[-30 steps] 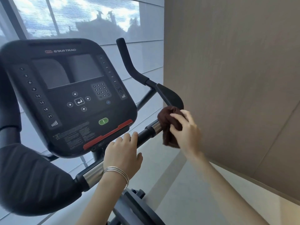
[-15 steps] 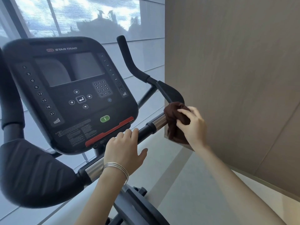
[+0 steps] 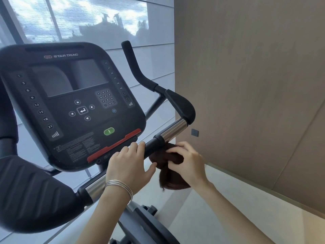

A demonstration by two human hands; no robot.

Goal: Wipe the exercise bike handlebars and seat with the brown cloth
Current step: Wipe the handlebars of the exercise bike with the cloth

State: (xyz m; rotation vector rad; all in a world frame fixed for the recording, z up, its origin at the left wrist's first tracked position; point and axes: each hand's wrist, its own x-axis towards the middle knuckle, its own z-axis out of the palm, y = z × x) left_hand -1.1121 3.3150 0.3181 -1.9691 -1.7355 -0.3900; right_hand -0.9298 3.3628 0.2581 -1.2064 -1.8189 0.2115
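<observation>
The exercise bike's handlebar (image 3: 171, 130) runs as a black and chrome bar from lower left to upper right under the console. My right hand (image 3: 189, 162) holds the bunched brown cloth (image 3: 169, 173) against the underside of the black section, just below the chrome sleeve. My left hand (image 3: 131, 164), with bracelets on the wrist, rests over the bar beside it, fingers curled on top. The right elbow pad (image 3: 181, 104) and upright grip (image 3: 131, 60) are bare. The wide left pad (image 3: 29, 189) fills the lower left. The seat is out of view.
The black Star Trac console (image 3: 70, 103) stands directly behind my left hand. A beige wall (image 3: 246, 76) with a small dark square plate (image 3: 194, 132) is close on the right. A window (image 3: 79, 20) lies behind, pale floor (image 3: 219, 212) below, bike frame (image 3: 146, 224) at bottom centre.
My right hand moved the cloth down and left, from the chrome end near the right elbow pad to under the black section beside my left hand. The chrome sleeve now shows.
</observation>
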